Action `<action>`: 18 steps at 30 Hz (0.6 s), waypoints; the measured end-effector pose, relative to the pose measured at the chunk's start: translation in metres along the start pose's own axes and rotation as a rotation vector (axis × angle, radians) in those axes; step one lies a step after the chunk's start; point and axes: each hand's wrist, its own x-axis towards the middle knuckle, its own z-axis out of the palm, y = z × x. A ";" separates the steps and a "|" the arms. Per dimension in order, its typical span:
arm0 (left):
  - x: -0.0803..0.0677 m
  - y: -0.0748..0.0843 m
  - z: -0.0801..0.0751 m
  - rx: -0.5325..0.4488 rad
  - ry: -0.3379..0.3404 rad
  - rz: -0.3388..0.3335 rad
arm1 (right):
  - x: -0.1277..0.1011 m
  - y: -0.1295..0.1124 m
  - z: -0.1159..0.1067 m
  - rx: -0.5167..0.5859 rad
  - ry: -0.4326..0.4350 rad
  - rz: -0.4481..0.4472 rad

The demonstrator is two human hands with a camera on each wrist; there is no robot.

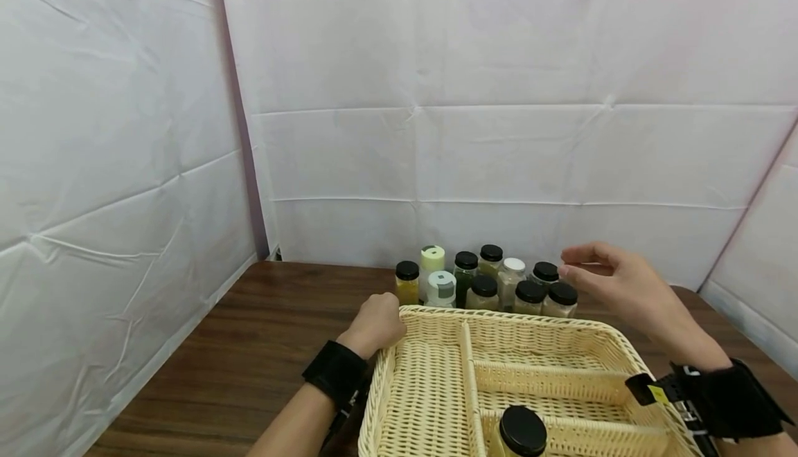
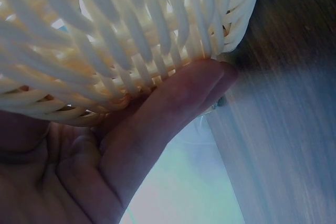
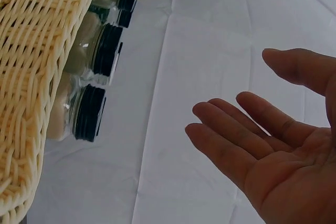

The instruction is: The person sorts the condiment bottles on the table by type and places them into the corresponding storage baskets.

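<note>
— Where is the left hand (image 1: 376,323)?

— On the far left corner of the cream woven wicker basket (image 1: 430,374), which sits on the dark brown wooden worktop (image 1: 249,332). From the head view its fingers curl over the rim; the left wrist view shows a finger pressed along the outside of the weave near the bottom edge. So that grip is grasping the basket's corner.

— And the right hand (image 1: 617,284)?

— In the air above the far right corner of the basket, palm turned inward, fingers loosely extended, thumb apart. It holds nothing — a released grip. Its fingertips are just beside the nearest black-lidded glass jar (image 1: 546,274), though I cannot tell whether they touch it.

— What stands behind the basket?

— A cluster of small jars and bottles packed close against its far wall: mostly clear glass with black lids, one yellow-filled jar (image 1: 407,282) at the left end, a tall pale-green-capped bottle (image 1: 432,263) next to it, and a white-lidded jar (image 1: 512,273) further right.

— Anything inside the basket?

— It is divided into compartments. One black-lidded jar (image 1: 522,431) stands in a near compartment, right of the long divider.
</note>
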 end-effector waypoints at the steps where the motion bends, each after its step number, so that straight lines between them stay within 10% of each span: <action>1: 0.000 0.000 0.000 -0.001 0.002 -0.001 | 0.000 0.001 -0.001 0.003 0.001 -0.003; 18: -0.001 0.002 -0.001 0.008 0.003 0.004 | 0.012 0.030 -0.002 -0.061 0.056 -0.056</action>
